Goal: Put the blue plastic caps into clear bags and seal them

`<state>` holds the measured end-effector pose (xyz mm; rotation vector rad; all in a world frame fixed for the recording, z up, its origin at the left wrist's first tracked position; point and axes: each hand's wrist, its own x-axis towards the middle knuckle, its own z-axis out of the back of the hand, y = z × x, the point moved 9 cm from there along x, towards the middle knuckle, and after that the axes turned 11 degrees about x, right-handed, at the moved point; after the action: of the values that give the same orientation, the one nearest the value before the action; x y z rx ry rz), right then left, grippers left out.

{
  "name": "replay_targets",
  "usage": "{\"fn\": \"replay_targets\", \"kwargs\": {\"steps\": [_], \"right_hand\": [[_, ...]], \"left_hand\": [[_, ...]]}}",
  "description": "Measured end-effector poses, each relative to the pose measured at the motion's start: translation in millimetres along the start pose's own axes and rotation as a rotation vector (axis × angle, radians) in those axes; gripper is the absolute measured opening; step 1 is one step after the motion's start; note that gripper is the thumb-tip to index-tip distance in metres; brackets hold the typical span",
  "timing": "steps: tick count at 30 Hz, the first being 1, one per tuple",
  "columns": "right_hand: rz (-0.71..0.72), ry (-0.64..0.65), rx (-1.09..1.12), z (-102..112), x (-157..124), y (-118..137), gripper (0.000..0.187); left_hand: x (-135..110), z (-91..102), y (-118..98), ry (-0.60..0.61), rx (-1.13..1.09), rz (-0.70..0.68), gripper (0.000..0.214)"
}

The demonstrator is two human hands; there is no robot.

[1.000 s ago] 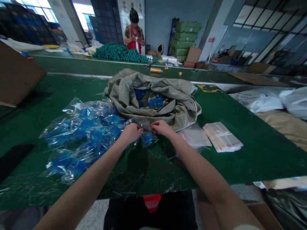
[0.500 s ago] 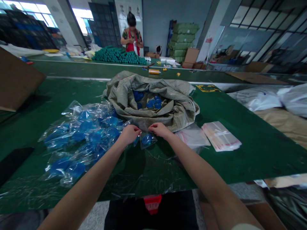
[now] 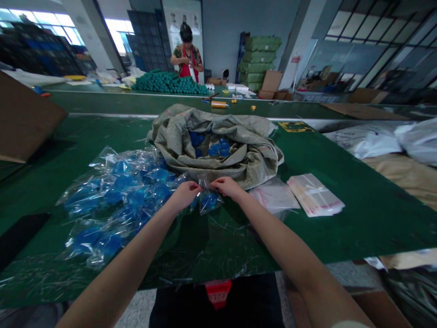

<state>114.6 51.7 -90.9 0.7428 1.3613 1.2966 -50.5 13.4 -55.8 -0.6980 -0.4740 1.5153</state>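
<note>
On the green bench point(image 3: 368, 214), a rumpled woven sack point(image 3: 254, 166) is placed with blue pieces point(image 3: 214, 149) showing in its opening, while a heap of bagged blue pieces point(image 3: 126, 187) is spread to its left and a stack of clear bags point(image 3: 316, 195) is laid to its right. Just before the sack's near edge, the left hand point(image 3: 187, 193) and right hand point(image 3: 228, 187) are held slightly apart — each grip closed to a fingertip pinch on the upper part of a small clear bag point(image 3: 209, 200), by which a blue piece point(image 3: 207, 199) is enclosed between them.
</note>
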Motion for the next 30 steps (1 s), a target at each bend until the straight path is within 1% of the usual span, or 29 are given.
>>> {"fn": "replay_targets", "kwargs": {"steps": [6, 8, 10, 12, 14, 16, 18, 21, 23, 27, 30], "right_hand": [[0.006, -0.032, -0.011, 1.5, 0.6, -0.7, 0.014], [0.005, -0.039, 0.037, 2.1, -2.2, -0.8, 0.012], [-0.005, -0.026, 0.129, 1.8, -6.3, -2.8, 0.014], [-0.012, 0.006, 0.236, 0.7, -10.6, -5.5, 0.017], [0.002, 0.035, 0.324, 0.1, -14.0, -7.0, 0.019], [0.028, 0.037, 0.379, 1.8, -15.8, -8.0, 0.016], [0.053, 0.013, 0.391, 5.1, -16.3, -9.1, 0.014], [0.123, -0.050, 0.321, 12.0, -17.3, -6.6, 0.025], [0.186, -0.086, 0.227, 15.9, -19.5, -1.5, 0.028], [0.241, -0.078, -0.007, 15.0, -24.4, 6.6, 0.022], [0.259, -0.095, -0.125, 15.3, -27.4, 11.0, 0.017]], "left_hand": [[-1.9, 4.6, -2.6, -0.005, -0.034, 0.012, 0.019], [-2.6, 6.5, -0.4, -0.021, -0.059, 0.030, 0.019], [-3.8, 8.1, 3.3, -0.044, -0.110, 0.064, 0.019], [-5.3, 4.2, 6.6, -0.021, -0.210, 0.105, 0.020], [-6.6, -4.1, 6.7, 0.039, -0.349, 0.136, 0.017], [-7.2, -11.0, 4.4, 0.084, -0.454, 0.150, 0.013], [-6.6, -13.9, 2.2, 0.091, -0.499, 0.151, 0.011], [-4.8, -15.8, 1.3, 0.092, -0.514, 0.148, 0.010], [-3.6, -16.6, 2.0, 0.097, -0.512, 0.144, 0.010], [-2.4, -18.0, 4.1, 0.105, -0.519, 0.148, 0.011], [-3.0, -18.2, 4.0, 0.099, -0.525, 0.156, 0.011]]}}
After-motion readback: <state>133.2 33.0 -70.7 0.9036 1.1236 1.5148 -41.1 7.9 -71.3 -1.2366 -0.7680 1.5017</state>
